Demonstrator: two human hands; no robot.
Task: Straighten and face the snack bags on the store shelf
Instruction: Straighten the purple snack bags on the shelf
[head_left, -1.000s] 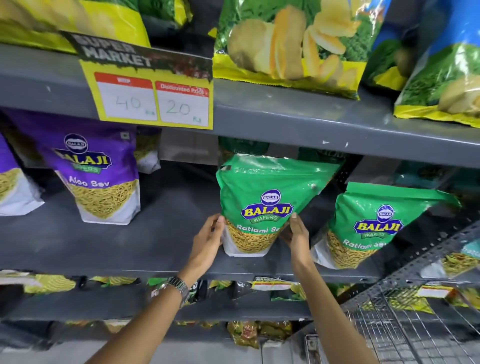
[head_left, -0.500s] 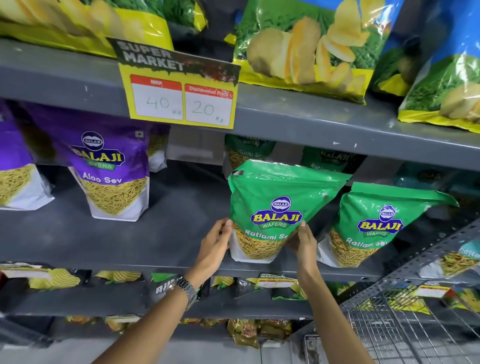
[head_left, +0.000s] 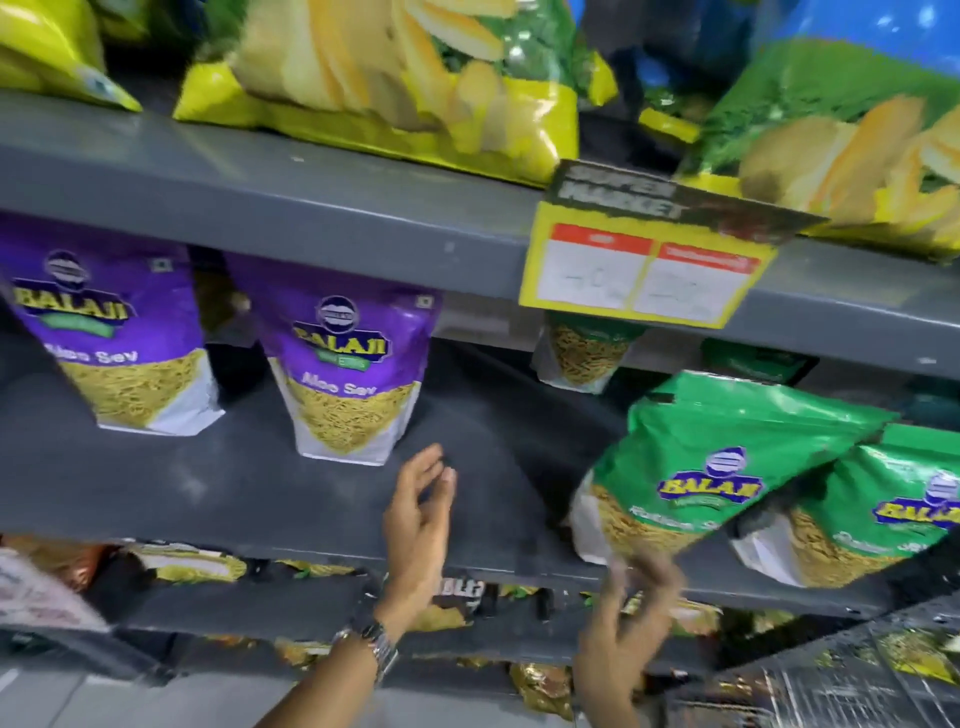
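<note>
On the grey middle shelf stand two purple Aloo Sev bags, one at the far left and one nearer the centre. A green Ratlami Sev bag leans to the right at the shelf's front edge, against a second green bag. My left hand hovers open over the bare shelf, just below and right of the centre purple bag, touching nothing. Blurred with motion, my right hand is below the leaning green bag, fingers spread, holding nothing.
Large yellow-and-green chip bags fill the top shelf. A yellow price tag hangs from its edge. More green bags sit at the back of the middle shelf. Lower shelves hold mixed packets. A wire basket is at bottom right.
Both hands have let go of the green bag, which now leans right. The view has swung left, and my left hand has moved toward the purple bags.
</note>
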